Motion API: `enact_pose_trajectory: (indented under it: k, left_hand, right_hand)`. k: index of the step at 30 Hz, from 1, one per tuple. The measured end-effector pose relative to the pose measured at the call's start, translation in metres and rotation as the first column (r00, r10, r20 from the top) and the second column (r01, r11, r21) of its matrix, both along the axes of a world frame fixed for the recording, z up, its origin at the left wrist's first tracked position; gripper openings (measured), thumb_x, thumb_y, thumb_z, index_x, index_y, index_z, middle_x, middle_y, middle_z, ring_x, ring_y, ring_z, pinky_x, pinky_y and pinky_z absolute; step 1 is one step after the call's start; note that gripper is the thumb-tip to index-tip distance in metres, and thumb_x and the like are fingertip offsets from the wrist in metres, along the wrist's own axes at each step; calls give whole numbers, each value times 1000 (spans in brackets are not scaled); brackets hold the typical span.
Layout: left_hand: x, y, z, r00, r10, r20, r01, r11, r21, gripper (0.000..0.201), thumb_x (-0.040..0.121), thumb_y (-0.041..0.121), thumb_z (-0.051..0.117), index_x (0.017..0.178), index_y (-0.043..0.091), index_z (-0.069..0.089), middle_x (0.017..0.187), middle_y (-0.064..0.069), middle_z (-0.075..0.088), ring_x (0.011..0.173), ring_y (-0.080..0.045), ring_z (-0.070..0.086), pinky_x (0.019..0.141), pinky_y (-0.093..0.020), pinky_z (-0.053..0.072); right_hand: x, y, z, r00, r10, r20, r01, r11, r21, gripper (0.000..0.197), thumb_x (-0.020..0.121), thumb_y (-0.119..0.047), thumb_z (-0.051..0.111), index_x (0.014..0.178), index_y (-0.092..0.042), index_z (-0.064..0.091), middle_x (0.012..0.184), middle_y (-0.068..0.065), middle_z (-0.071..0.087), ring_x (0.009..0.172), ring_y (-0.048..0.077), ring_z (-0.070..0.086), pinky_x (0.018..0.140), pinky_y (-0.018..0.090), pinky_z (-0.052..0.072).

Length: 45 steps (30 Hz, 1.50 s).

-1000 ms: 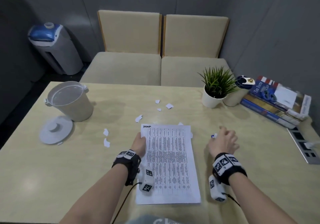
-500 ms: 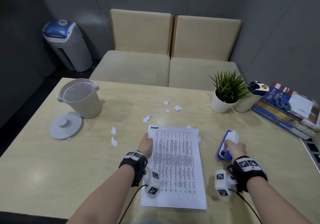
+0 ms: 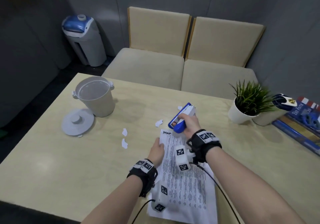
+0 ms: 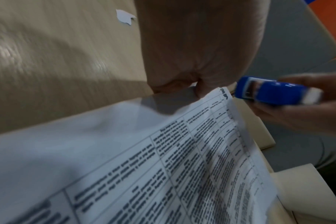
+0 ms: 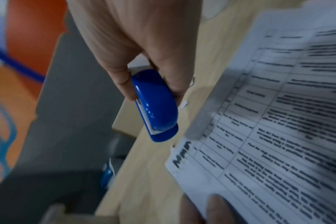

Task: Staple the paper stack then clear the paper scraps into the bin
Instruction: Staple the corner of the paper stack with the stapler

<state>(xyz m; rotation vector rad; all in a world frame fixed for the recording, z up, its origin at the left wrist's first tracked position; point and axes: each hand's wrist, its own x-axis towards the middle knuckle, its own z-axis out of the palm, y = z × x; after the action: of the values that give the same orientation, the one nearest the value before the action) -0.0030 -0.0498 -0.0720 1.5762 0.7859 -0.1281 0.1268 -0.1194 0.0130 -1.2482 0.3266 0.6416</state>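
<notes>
A printed paper stack (image 3: 188,185) lies on the table near the front edge. My left hand (image 3: 160,143) pinches its left edge by the top left corner, which is raised off the table in the left wrist view (image 4: 223,97). My right hand (image 3: 180,122) grips a blue and white stapler (image 3: 181,118), held in the air just beyond that corner, apart from the paper. The wrist views show the stapler (image 4: 269,94) (image 5: 155,106) close to the paper (image 5: 269,121). Several white scraps (image 3: 159,123) (image 3: 124,132) lie on the table. An open white bin (image 3: 95,96) stands at the far left.
The bin's lid (image 3: 78,121) lies on the table in front of the bin. A potted plant (image 3: 242,111), a second pot (image 3: 266,118) and stacked books (image 3: 301,126) line the right side. Beige seats (image 3: 147,67) stand behind the table and a grey and blue appliance (image 3: 84,40) on the floor.
My right hand took the stapler from the table on the right and carried it left to the paper's top left corner. My left hand has lifted that corner.
</notes>
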Motion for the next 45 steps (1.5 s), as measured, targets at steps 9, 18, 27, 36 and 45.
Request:
enact_pose_trajectory:
  k: [9,18,27,36,45]
  left_hand:
    - [-6,-2,13,1000,-2,27,-2,986,166,23,98,12,29,116,8,43,111,-21,60,101,-35,58,87,-41,45]
    - [-7,0,19,999,-22,44,12,976,217,25,99,13,28,120,9,41,108,-24,62,93,-33,58,78,-37,41]
    - [-1,-3,28,998,-33,52,18,966,260,32,97,9,31,127,11,40,106,-18,64,95,-34,60,78,-38,44]
    - [-2,1,32,997,-49,66,31,968,249,25,98,9,32,120,4,41,100,-21,61,92,-36,57,78,-42,43]
    - [-1,7,35,999,-10,43,3,987,158,40,100,10,30,139,5,32,134,-23,52,121,-35,51,86,-30,36]
  right_hand:
    - [-5,35,-7,989,139,41,-132,981,-144,20,84,-1,50,94,-16,41,89,13,46,61,26,49,47,33,51]
    - [5,37,6,870,478,122,-299,707,-641,29,88,-29,50,112,-15,42,98,5,54,90,25,51,72,30,41]
    - [-8,48,21,788,590,177,-260,578,-773,40,89,-30,45,122,-7,40,101,11,52,91,30,52,76,33,39]
    - [-6,48,6,851,516,102,-290,622,-728,57,86,-47,46,130,-10,42,122,12,56,115,34,52,94,38,40]
    - [-12,67,-3,823,529,208,-251,666,-703,59,82,-61,48,116,-13,53,107,6,61,97,28,55,81,33,40]
